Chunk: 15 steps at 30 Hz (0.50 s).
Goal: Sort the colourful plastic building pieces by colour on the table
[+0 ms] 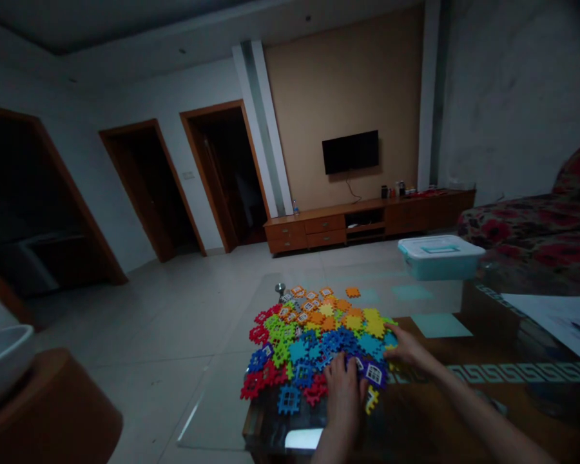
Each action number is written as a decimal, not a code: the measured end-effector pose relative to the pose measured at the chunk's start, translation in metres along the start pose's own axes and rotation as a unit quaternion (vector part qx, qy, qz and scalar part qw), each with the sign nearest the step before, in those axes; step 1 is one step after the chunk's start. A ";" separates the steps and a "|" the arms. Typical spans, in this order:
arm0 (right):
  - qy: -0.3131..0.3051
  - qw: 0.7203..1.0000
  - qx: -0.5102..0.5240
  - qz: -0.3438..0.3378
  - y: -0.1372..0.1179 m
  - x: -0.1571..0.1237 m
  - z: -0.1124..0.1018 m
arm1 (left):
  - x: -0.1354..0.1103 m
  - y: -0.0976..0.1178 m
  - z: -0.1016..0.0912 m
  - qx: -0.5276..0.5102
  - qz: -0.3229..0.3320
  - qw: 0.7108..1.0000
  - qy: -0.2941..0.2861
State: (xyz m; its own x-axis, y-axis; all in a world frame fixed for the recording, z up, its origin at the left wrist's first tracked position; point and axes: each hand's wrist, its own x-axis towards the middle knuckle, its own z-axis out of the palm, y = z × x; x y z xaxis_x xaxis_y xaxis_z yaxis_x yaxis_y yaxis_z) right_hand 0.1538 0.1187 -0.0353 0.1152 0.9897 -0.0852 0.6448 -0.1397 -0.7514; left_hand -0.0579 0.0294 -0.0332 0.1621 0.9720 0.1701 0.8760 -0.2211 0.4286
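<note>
On a glass table, a heap of interlocking tiles spreads across the lower centre of the frame. The left hand lies on its near edge, any grip hidden; the open right hand touches its right edge, nearer a lidded box.

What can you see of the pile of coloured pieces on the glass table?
The pile of flat interlocking pieces is a loose, overlapping heap in red, orange, yellow, lime green, teal, blue and purple. They look like moulded plastic or foam, with notched edges; some have window-shaped cut-outs. It lies on the glass table top, with a few pieces apart at its far side. The left hand is on its near edge, and the right hand touches its right side.
</note>
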 end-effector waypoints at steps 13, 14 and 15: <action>0.035 0.962 0.270 0.015 -0.063 0.005 0.021 | 0.049 -0.020 -0.043 -0.092 0.009 0.988 0.120; 0.034 0.963 0.265 0.017 -0.072 0.005 0.028 | 0.053 -0.027 -0.046 -0.097 0.001 0.985 0.144; 0.025 0.964 0.265 0.023 -0.081 0.004 0.035 | 0.057 -0.035 -0.049 -0.101 -0.010 0.981 0.163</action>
State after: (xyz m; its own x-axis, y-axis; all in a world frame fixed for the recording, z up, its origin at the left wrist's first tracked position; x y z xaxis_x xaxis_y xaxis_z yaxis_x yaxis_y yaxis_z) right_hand 0.0755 0.1350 0.0022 0.1787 0.9784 -0.1039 0.1630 -0.1336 -0.9775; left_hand -0.1019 0.0883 0.0051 -0.0362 0.9067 0.4201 0.7643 -0.2457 0.5962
